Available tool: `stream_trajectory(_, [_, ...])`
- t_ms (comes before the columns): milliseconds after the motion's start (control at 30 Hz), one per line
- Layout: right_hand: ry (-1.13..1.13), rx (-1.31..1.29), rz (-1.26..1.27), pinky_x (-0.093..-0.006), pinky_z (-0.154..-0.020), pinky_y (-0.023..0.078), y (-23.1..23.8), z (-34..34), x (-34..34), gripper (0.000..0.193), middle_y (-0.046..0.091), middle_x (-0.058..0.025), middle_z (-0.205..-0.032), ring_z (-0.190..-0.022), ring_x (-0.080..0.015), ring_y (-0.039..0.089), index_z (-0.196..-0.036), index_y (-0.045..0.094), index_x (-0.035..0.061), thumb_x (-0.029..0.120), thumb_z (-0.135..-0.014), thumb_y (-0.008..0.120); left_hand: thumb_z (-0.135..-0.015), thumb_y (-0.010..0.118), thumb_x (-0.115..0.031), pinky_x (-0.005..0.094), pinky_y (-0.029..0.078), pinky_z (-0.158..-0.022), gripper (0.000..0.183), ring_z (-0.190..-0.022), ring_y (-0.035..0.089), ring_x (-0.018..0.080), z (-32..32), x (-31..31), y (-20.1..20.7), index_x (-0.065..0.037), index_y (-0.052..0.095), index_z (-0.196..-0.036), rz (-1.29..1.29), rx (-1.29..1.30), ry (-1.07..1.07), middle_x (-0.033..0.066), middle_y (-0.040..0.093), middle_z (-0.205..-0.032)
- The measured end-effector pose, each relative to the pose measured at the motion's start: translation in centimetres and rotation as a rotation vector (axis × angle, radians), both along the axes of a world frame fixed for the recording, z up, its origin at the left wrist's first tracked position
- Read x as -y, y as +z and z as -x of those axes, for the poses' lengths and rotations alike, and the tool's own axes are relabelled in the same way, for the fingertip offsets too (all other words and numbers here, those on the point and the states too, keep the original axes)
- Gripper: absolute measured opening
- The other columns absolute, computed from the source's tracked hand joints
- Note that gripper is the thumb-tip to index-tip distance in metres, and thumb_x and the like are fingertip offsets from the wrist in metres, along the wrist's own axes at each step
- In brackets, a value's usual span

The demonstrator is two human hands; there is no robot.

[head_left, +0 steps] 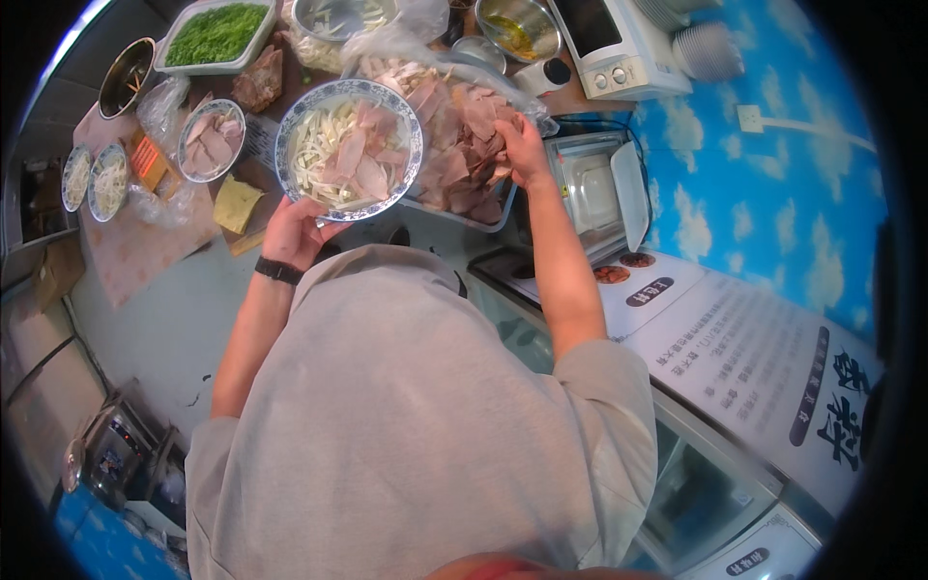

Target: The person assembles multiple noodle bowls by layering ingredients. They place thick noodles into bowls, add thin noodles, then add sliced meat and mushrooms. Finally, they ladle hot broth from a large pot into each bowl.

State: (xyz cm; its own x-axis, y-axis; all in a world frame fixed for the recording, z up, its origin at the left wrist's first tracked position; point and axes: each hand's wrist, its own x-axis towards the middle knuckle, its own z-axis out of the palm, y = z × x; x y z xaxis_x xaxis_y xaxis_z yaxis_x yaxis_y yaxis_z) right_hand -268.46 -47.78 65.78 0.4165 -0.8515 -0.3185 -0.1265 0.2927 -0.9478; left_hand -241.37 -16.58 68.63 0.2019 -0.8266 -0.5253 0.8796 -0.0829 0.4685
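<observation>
My left hand [295, 230] grips the lower left rim of a blue-and-white patterned bowl [282, 155], thumb over the edge. Pale noodle-like strips [314, 155] fill the bowl's left side, with sliced meat [365, 159] laid over the right. Beside it stands a clear plastic tub [498, 220], lined with a bag and heaped with meat slices [449, 159]. On the right edge of that heap, my right hand [525, 153] has its fingers curled around some slices; its fingertips are partly hidden among the meat.
Left of the bowl are a smaller bowl of meat slices [213, 143], a yellow block [236, 205] and two bowls of pale strips [108, 184]. Behind stand a tray of chopped greens [217, 37], a metal bowl [517, 29] and a dark-lidded jar [543, 77]. A white microwave [619, 72] stands at far right.
</observation>
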Motion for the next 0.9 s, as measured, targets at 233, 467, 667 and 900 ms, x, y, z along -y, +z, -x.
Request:
stream_trajectory(233, [0.028,-0.066,0.058,-0.0196,-0.048,0.043,4.1,-0.1,-0.4,0.040,0.067,-0.0016,-0.096,-0.065,-0.0073,0.060,-0.119,0.062,0.0086,0.010,-0.085,0.082,-0.089,0.050,0.007,0.0451,0.067,-0.084,0.058,-0.110,0.071,0.0344,0.1,0.5,-0.3,0.001,0.042,-0.145,0.009,0.033,0.007,0.0201,0.061,-0.136])
stream_trajectory(467, [0.329,0.145,0.032,-0.0222,-0.067,0.054,13.3,-5.5,-4.4,0.040,0.069,-0.0029,-0.102,-0.085,-0.0099,0.067,-0.122,0.059,0.0059,0.010,-0.088,0.078,-0.087,0.053,0.011,0.0531,0.065,-0.086,0.055,-0.113,0.068,0.0370,0.4,1.2,1.0,-0.002,0.044,-0.140,-0.022,0.040,0.028,0.0185,0.061,-0.133])
stream_trajectory(667, [0.686,-0.163,0.417,-0.0262,-0.072,0.053,11.7,-14.4,-10.5,0.026,0.068,-0.0014,-0.094,-0.079,-0.0099,0.063,-0.114,0.066,0.0076,0.016,-0.091,0.075,-0.085,0.052,0.012,0.0510,0.065,-0.084,0.059,-0.111,0.069,0.0347,0.6,1.6,1.9,-0.005,0.045,-0.141,-0.044,0.101,0.001,0.0176,0.061,-0.133])
stream_trajectory(900, [0.678,-0.294,0.665,-0.0343,-0.085,0.055,9.6,-17.7,-8.7,0.037,0.074,-0.0154,-0.104,-0.095,-0.0196,0.070,-0.118,0.069,0.0076,0.031,-0.090,0.075,-0.086,0.052,0.011,0.0515,0.065,-0.084,0.057,-0.109,0.070,0.0354,0.7,1.0,2.4,-0.004,0.045,-0.141,-0.029,0.048,-0.019,0.0168,0.062,-0.131])
